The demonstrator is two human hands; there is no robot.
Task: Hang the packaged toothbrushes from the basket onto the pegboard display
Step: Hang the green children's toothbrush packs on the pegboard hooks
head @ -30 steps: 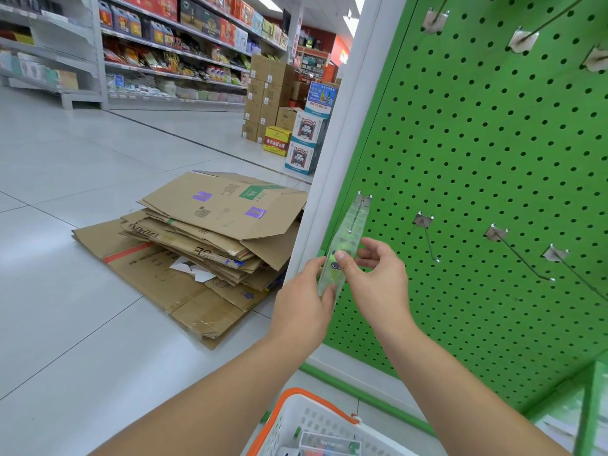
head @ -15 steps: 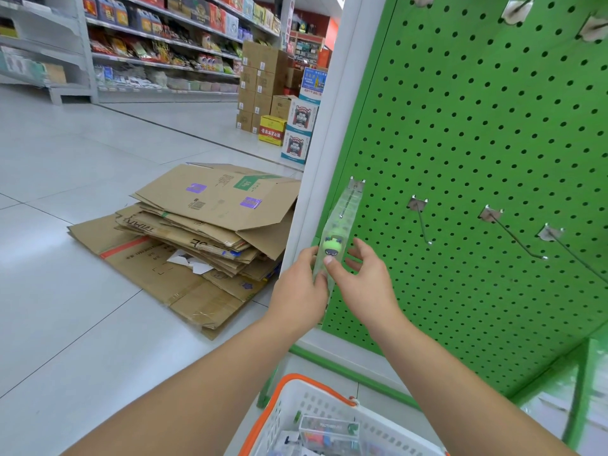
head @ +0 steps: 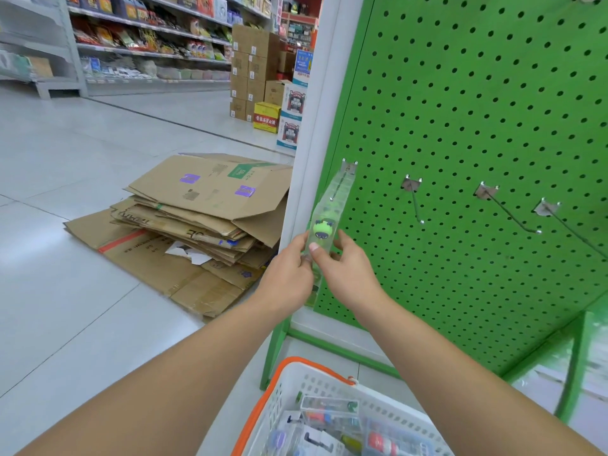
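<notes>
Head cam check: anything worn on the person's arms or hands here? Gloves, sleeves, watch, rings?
Nothing worn shows. The left hand and right hand are bare, with no gloves and no rings visible. Both forearms are uncovered up to the frame edge: no sleeve, watch or wristband in view. One short, unpainted nail shows.

Left hand (head: 289, 274) and right hand (head: 345, 274), both pinching, arms outstretched

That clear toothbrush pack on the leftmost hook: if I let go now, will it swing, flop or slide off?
The toothbrush pack looks like a stiff clear box, so it should keep its shape, not flop. It seems light: fingertips of the left hand and right hand alone hold it. Threaded on one thin hook, it may swing briefly. The glossy plastic could be slippery.
</notes>
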